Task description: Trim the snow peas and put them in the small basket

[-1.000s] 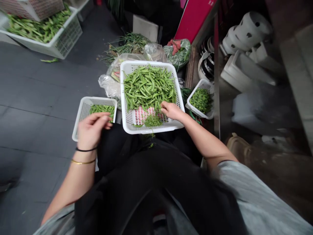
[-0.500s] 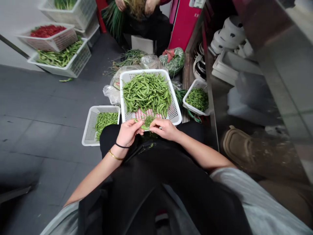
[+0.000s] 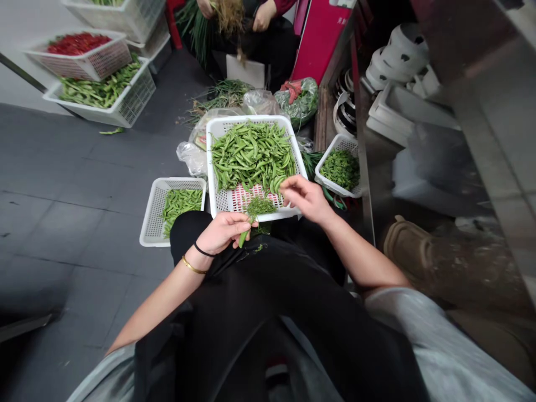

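Left hand (image 3: 221,230) pinches a slim green pod (image 3: 243,239), best held lightly, at seven o'clock of a white rectangular plastic basket (image 3: 223,201), right hand (image 3: 309,199) curled at four, grip unclear.

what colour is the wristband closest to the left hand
Black: the wristband closest to the left hand looks plain black, seen in the head view.
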